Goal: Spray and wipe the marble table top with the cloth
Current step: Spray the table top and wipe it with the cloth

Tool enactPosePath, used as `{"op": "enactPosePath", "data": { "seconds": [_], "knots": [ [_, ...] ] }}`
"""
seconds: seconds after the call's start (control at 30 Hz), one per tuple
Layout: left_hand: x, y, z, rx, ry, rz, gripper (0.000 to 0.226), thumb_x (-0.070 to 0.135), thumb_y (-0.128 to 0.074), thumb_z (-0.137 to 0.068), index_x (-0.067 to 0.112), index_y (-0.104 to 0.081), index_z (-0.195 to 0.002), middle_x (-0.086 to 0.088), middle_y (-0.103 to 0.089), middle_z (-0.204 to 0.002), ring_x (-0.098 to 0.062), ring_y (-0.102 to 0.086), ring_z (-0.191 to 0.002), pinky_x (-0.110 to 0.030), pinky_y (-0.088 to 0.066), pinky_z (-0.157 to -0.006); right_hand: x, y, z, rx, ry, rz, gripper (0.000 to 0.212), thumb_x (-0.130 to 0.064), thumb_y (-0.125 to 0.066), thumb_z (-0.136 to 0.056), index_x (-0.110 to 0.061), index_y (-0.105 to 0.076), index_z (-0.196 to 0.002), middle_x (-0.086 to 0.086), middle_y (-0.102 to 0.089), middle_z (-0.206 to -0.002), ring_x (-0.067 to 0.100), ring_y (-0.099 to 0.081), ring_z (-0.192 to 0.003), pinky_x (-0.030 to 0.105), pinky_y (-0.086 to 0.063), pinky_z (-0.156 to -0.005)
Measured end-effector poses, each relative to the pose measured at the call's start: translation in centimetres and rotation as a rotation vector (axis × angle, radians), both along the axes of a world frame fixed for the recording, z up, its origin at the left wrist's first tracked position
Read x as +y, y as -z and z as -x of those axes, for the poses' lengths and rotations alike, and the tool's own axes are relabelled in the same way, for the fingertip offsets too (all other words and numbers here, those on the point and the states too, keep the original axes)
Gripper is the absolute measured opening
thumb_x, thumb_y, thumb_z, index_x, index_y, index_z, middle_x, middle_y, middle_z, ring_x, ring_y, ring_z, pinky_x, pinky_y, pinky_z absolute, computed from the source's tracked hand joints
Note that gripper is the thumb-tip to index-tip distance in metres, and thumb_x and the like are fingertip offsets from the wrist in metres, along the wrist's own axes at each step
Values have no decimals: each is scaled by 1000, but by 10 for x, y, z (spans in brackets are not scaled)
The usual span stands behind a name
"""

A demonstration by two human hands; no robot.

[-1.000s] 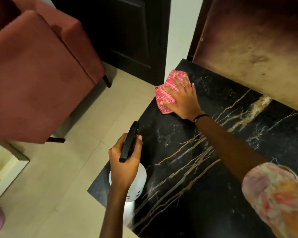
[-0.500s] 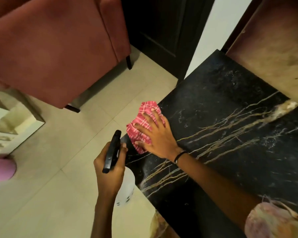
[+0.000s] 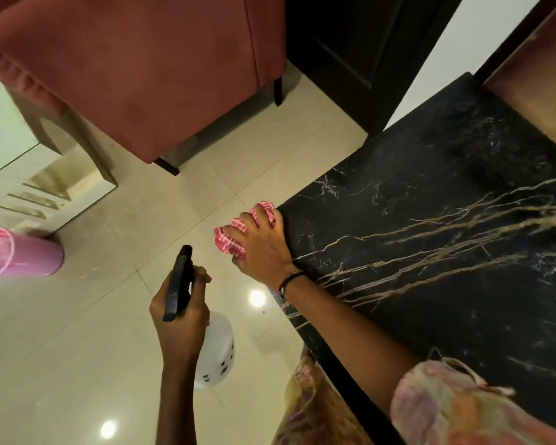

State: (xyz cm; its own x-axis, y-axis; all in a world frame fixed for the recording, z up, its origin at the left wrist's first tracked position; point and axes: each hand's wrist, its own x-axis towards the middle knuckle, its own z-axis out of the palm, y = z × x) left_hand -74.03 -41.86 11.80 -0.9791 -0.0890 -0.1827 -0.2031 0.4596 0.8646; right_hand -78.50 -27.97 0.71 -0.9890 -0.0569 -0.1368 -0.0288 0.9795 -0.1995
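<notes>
1. At the bench's [image 3: 446, 252] near-left corner, the right hand [image 3: 264, 248] presses a cloth [image 3: 230, 240] against the edge, fingers curled over the bunched fabric and gripping it.
2. The cloth is pink with pale checks; most of it hangs past the corner, out over the floor [image 3: 77, 332], with only the part beneath the palm touching the marble.
3. A dark band [image 3: 289, 279] circles the right wrist, and the forearm lies across the bench edge, running back to a pale patterned sleeve [image 3: 456, 406].
4. To the left of the right hand and nearer the person, the left hand [image 3: 180, 319] grips a bottle [image 3: 215, 351] by its neck, fingers wrapped round the black spray head [image 3: 178, 284].
5. The bottle's white body hangs below that hand, over the floor and well clear of the bench; its spray head points away from the person, towards the cloth.
6. The bench top to the right of both hands is black marble with gold and white veins running across it.
7. Beyond the hands stands a red chair [image 3: 148, 69] on dark legs, and far to the left of the left hand sits a pink bucket [image 3: 20, 255] on the pale tiled floor.
8. Two bright light spots reflect off the tiles near the left arm.
</notes>
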Motion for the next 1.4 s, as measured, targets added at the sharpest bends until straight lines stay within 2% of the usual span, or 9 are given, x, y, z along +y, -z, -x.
{"op": "enactPosePath", "data": {
  "seconds": [0.27, 0.4, 0.53, 0.77, 0.87, 0.97, 1.13, 1.27, 1.4],
  "knots": [
    [8, -3, -15, 2, 46, -31, 16, 12, -52, -94, -1, -61, -95, -14, -49, -63, -16, -38, -35, -15, -36, -40, 24, 7, -117, 39, -23, 12, 75, -58, -48, -87, -34, -15, -150, 5, -12, -160, 32, -4, -147, 56, -17, -115],
    [25, -5, -26, -1, 84, -62, 15, 12, -54, -93, -1, -61, -89, -12, -53, -61, -13, -43, -36, -13, -37, -40, 57, 3, -205, 5, -84, -11, 70, -62, -39, -88, -37, -17, -150, 1, -16, -159, 28, -5, -147, 56, -15, -116],
    [48, -7, -30, -20, 162, -92, 19, 16, -58, -91, -1, -61, -83, -23, -47, -55, -21, -42, -41, -16, -37, -42, 95, 1, -198, 23, -73, 19, 65, -64, -39, -90, -39, -24, -148, 2, -19, -158, 26, -4, -147, 55, -13, -116],
    [93, -9, -27, -42, 347, -179, 11, 19, -59, -91, 12, -62, -82, -2, -53, -57, -10, -48, -45, -19, -40, -49, 176, 3, -92, 50, 204, -76, 63, -64, -33, -89, -39, -27, -146, 4, -22, -157, 31, -13, -145, 57, -14, -116],
    [97, -14, -24, -41, 382, -215, 11, 18, -59, -91, 20, -63, -81, -7, -61, -67, -11, -49, -49, -25, -40, -53, 231, 6, -119, 55, 494, -91, 65, -63, -34, -88, -32, -34, -145, 8, -30, -154, 35, -22, -142, 60, -25, -111],
    [94, -17, -26, -35, 391, -208, 13, 17, -59, -91, 22, -62, -79, -11, -61, -68, -14, -46, -48, -27, -39, -52, 259, 10, -186, 75, 821, -99, 69, -66, -27, -88, -30, -32, -147, 11, -26, -156, 40, -17, -143, 60, -19, -113],
    [83, -13, -38, -67, 401, -184, 10, 16, -59, -90, 8, -63, -88, -1, -50, -56, -14, -45, -48, -25, -37, -51, 197, 7, -234, 102, 1236, -78, 70, -67, -25, -90, -28, -31, -148, 18, -26, -154, 46, -19, -140, 62, -24, -109],
    [84, -15, -49, -72, 446, -176, 11, 18, -59, -90, 8, -64, -89, -5, -57, -64, -15, -46, -50, -27, -38, -51, 124, 7, -197, 91, 993, 40, 70, -61, -44, -86, -30, -28, -147, 14, -23, -156, 42, -17, -142, 63, -13, -112],
    [91, -16, -63, -40, 507, -159, 19, 12, -60, -89, 27, -61, -78, -1, -49, -55, -10, -45, -45, -25, -41, -50, 61, 7, -187, 89, 523, 45, 72, -57, -59, -81, -31, -35, -144, 9, -28, -155, 36, -18, -143, 64, -23, -109]
  ]
}}
